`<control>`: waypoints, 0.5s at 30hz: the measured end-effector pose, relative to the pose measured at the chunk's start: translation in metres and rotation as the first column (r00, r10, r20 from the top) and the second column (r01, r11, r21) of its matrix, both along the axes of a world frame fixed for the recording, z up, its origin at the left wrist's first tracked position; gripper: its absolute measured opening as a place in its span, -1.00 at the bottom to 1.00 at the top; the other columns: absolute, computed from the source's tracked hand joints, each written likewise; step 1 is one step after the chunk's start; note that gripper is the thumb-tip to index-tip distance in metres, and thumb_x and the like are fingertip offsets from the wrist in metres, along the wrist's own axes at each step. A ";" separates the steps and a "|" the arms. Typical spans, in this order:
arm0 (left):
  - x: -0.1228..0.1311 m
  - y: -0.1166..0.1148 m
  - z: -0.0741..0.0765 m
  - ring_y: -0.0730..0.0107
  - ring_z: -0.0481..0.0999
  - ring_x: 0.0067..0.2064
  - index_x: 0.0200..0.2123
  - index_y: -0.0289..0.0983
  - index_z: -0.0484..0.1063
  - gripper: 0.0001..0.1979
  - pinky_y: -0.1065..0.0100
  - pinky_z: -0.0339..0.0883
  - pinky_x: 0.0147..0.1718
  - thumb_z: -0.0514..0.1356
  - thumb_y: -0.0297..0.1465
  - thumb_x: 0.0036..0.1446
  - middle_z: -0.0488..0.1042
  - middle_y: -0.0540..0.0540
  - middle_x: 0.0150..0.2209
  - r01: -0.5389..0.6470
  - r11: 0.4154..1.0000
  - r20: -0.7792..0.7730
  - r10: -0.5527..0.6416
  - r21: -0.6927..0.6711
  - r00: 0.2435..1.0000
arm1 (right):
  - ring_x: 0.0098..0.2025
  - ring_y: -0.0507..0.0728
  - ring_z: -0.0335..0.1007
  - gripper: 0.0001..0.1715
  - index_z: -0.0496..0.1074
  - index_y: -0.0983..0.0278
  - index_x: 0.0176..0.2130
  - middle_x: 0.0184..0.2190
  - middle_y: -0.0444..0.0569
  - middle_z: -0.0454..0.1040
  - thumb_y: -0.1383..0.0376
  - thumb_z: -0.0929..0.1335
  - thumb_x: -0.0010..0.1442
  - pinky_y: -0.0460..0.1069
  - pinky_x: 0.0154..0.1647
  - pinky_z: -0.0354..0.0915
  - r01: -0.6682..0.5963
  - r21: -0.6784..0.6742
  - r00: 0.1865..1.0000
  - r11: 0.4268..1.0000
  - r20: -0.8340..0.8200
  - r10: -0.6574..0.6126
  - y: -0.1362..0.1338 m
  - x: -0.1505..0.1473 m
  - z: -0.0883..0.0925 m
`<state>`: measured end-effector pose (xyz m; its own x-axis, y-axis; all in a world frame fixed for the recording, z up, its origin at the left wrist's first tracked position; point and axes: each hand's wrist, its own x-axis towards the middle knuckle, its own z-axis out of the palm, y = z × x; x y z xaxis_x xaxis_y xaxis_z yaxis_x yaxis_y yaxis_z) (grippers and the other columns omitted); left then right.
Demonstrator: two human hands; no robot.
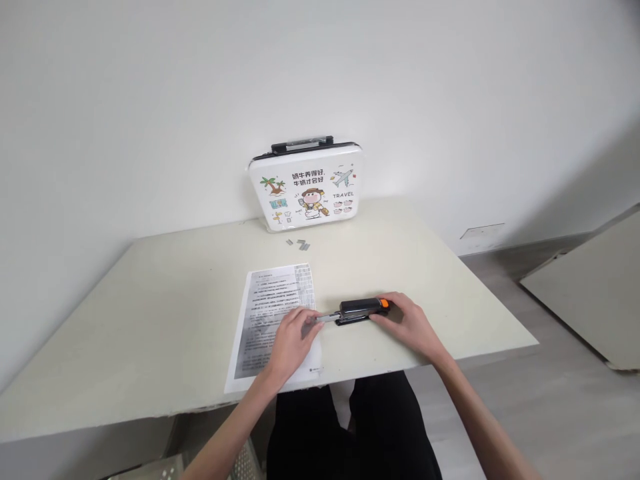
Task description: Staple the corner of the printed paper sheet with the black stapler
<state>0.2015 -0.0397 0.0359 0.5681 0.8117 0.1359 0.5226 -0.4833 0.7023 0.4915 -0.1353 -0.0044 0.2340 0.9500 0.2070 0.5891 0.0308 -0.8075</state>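
A black stapler (360, 307) with an orange end lies across the table near its front edge. My right hand (404, 323) grips its orange back end between thumb and fingers. From the stapler's left end a thin grey metal staple tray (328, 317) sticks out. The fingertips of my left hand (296, 337) are pinched on the outer end of that tray. Beneath my left hand lies a printed sheet of paper (255, 320), partly covered by the hand and wrist.
Several small strips of staples (302, 245) lie behind the paper. A white case (313, 187) with cartoon prints and a black handle leans on the wall at the back of the table (150, 313). Another pale panel (590, 287) stands at the right.
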 end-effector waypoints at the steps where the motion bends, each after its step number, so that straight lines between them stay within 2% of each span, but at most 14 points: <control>1: -0.004 0.001 0.000 0.19 0.54 -0.09 -0.08 -0.13 0.54 -0.85 0.16 0.43 -0.06 0.22 -0.27 0.36 0.56 -0.05 -0.11 0.006 1.000 -0.004 -0.007 -0.011 1.000 | 0.07 0.27 0.48 -0.62 0.48 0.07 0.02 0.02 -0.04 0.57 0.00 0.45 0.27 0.20 0.12 0.39 -0.004 0.006 1.000 1.000 0.003 0.004 0.000 0.000 0.000; 4: -0.017 0.003 -0.002 0.22 0.56 -0.13 -0.07 -0.11 0.58 -0.84 0.19 0.44 -0.10 0.24 -0.26 0.34 0.59 -0.04 -0.14 0.071 0.995 0.004 -0.070 -0.067 0.998 | 0.07 0.29 0.48 -0.59 0.49 0.06 0.03 0.02 -0.04 0.58 -0.02 0.45 0.26 0.21 0.12 0.38 -0.032 0.020 0.999 0.999 0.020 0.031 0.001 0.002 -0.002; 8: -0.025 0.009 -0.005 0.23 0.58 -0.15 -0.15 -0.10 0.63 -0.85 0.21 0.44 -0.13 0.30 -0.22 0.30 0.64 -0.03 -0.18 0.167 0.978 0.046 -0.162 -0.123 0.986 | 0.06 0.30 0.49 -0.57 0.51 0.05 0.01 0.00 -0.05 0.60 -0.07 0.47 0.24 0.23 0.15 0.34 -0.105 0.001 0.994 0.994 0.040 0.105 0.001 0.008 -0.004; 11: -0.015 0.018 -0.003 0.22 0.58 -0.16 -0.25 -0.10 0.64 -0.84 0.21 0.43 -0.13 0.32 -0.17 0.27 0.64 -0.03 -0.24 0.230 0.968 0.062 -0.224 -0.105 0.973 | 0.06 0.31 0.50 -0.55 0.52 0.05 -0.01 -0.02 -0.06 0.62 -0.10 0.47 0.22 0.24 0.17 0.32 -0.133 -0.020 0.989 0.991 0.057 0.134 0.001 0.010 -0.006; 15: 0.012 0.034 0.005 0.26 0.56 -0.25 -0.32 -0.12 0.61 -0.75 0.27 0.37 -0.23 0.30 -0.10 0.29 0.60 -0.01 -0.32 0.372 0.926 0.009 -0.372 -0.057 0.928 | 0.10 0.34 0.49 -0.50 0.53 0.05 -0.01 0.00 -0.05 0.63 -0.14 0.48 0.18 0.26 0.21 0.30 -0.121 -0.038 0.990 0.992 0.067 0.123 0.001 0.011 -0.009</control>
<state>0.2137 -0.0058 0.0408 0.8311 0.5481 0.0945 0.3139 -0.6024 0.7338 0.5020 -0.1340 -0.0133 0.1022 0.9773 0.1856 0.6368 0.0791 -0.7670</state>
